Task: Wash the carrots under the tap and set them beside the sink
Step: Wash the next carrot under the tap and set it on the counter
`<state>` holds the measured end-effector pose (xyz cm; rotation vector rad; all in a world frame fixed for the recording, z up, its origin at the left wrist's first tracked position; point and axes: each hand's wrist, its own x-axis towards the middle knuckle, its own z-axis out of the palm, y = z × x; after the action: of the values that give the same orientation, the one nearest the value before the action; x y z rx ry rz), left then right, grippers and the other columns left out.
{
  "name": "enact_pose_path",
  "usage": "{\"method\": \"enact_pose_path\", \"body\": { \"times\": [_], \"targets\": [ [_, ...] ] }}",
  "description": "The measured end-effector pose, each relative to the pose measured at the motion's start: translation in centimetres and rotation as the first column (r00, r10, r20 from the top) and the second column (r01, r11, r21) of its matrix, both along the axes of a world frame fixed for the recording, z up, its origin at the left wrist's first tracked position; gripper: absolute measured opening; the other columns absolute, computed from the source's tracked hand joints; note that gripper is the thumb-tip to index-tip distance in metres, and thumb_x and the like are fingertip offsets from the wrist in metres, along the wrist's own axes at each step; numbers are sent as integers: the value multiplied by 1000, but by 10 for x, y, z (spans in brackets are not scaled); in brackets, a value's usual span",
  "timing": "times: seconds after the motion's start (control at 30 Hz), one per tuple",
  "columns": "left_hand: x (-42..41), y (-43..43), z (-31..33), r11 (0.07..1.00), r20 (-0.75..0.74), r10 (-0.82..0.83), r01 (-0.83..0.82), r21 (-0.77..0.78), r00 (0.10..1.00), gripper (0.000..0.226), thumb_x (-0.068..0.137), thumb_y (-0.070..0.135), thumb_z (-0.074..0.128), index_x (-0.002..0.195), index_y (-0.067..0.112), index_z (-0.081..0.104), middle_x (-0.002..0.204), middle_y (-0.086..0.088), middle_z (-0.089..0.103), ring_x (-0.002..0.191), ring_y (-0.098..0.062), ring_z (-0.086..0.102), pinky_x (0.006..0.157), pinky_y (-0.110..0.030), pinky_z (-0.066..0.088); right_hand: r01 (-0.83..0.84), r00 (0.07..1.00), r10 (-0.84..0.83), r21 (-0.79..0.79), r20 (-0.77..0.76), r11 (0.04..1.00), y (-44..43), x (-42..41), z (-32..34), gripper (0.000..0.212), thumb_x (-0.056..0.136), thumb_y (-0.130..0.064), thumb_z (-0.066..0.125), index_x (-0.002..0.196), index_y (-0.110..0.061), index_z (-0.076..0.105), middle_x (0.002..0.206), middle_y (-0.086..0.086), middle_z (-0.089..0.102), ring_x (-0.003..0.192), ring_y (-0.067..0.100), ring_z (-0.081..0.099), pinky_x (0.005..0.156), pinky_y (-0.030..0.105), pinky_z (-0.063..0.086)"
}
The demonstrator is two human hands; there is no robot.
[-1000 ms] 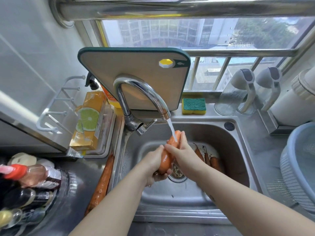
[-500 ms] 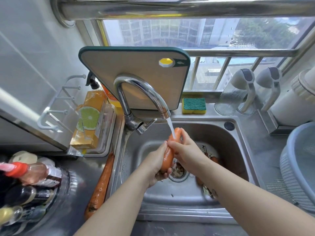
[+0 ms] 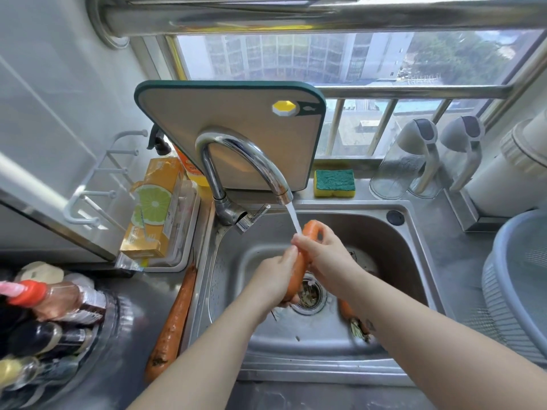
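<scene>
Gripping carrot (image 3: 298, 269) low with left hand (image 3: 272, 279), near top with right hand (image 3: 325, 251), under tap (image 3: 245, 155) stream; best turned slowly, rubbed end to end.

The left hand (image 3: 273, 279) and right hand (image 3: 325, 255) hide most of the slim orange carrot (image 3: 297, 273). Another dirty carrot (image 3: 345, 309) in the steel sink basin (image 3: 373, 232) vanishes under the right forearm (image 3: 414, 329). Blurred glass bottles (image 3: 50, 300) run off the left edge, and a grey-blue plastic colander (image 3: 515, 276) off the right.

The grey stainless-steel counter (image 3: 139, 294) is carrying a long, dirt-flecked orange carrot (image 3: 176, 316) just left of the steel sink (image 3: 296, 371); a yellow-and-green sponge (image 3: 334, 183) is lying behind it.
</scene>
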<state>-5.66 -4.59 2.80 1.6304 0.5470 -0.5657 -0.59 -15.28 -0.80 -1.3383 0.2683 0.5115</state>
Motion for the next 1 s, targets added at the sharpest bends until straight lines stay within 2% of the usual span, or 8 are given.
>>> {"method": "enact_pose_path", "body": {
  "times": [0.1, 0.27, 0.43, 0.53, 0.67, 0.8, 0.9, 1.0],
  "targets": [
    [2, -1, -2, 999, 21, -36, 35, 36, 999, 43, 97, 53, 34, 95, 18, 58, 73, -6, 61, 46, -14, 56, 48, -22, 42, 51, 998, -53, -96, -19, 994, 7, -1, 0, 42, 85, -27, 65, 120, -13, 47, 102, 15, 62, 87, 23, 63, 83, 42, 54],
    [0, 12, 3, 968, -157, 81, -115, -223, 984, 50, 94, 55, 39, 93, 12, 63, 63, -2, 59, 44, -11, 50, 42, -19, 39, -89, 990, 117, 292, -82, 952, -10, -3, 10, 32, 88, 7, 55, 112, -14, 48, 94, 17, 59, 75, 23, 60, 68, 29, 51],
    [-1, 2, 0, 997, 32, -58, 57, 43, 998, 39, 97, 51, 34, 88, 22, 57, 71, -5, 61, 46, -13, 55, 50, -23, 42, 61, 997, -65, -114, -31, 992, 7, -3, 7, 60, 71, -34, 72, 123, -18, 46, 114, 21, 61, 96, 33, 65, 87, 49, 54],
    [-2, 6, 6, 995, -23, -58, 56, -83, 998, 43, 96, 52, 36, 92, 16, 59, 64, -1, 61, 47, -12, 53, 46, -21, 42, 129, 990, -134, -109, -40, 986, 7, 3, 10, 27, 93, -36, 55, 107, -14, 51, 99, 19, 64, 83, 25, 64, 85, 44, 52],
    [-5, 11, 13, 927, -241, -26, -67, -370, 970, 51, 90, 61, 43, 91, 12, 60, 64, -2, 58, 43, -9, 49, 37, -15, 40, 265, 939, -218, 155, -265, 952, 11, 6, 19, 33, 99, -38, 43, 85, -9, 50, 62, 9, 56, 56, 21, 55, 75, 40, 50],
    [-10, 24, 14, 703, -439, -11, -305, -642, 899, 44, 80, 51, 58, 86, 8, 62, 60, -1, 55, 34, -6, 47, 33, -13, 36, 361, 900, -183, 441, -395, 822, 15, 4, 30, 25, 101, -22, 41, 89, -3, 50, 75, 16, 58, 67, 25, 59, 77, 46, 53],
    [-15, 30, 9, 609, -498, 45, -419, -673, 866, 45, 77, 47, 62, 89, 4, 63, 60, -2, 55, 36, -6, 49, 33, -16, 40, 155, 967, -50, 416, -251, 896, 14, -4, 31, 11, 99, -13, 43, 104, -3, 46, 92, 15, 57, 79, 25, 64, 62, 36, 59],
    [-18, 32, 9, 728, -433, 75, -346, -592, 898, 48, 79, 48, 65, 97, 3, 64, 69, -7, 62, 47, -10, 57, 41, -19, 49, 114, 984, -74, 255, -163, 960, 13, -6, 26, 8, 100, -12, 41, 98, -6, 45, 84, 11, 56, 71, 24, 65, 57, 31, 56]
  ]
}}
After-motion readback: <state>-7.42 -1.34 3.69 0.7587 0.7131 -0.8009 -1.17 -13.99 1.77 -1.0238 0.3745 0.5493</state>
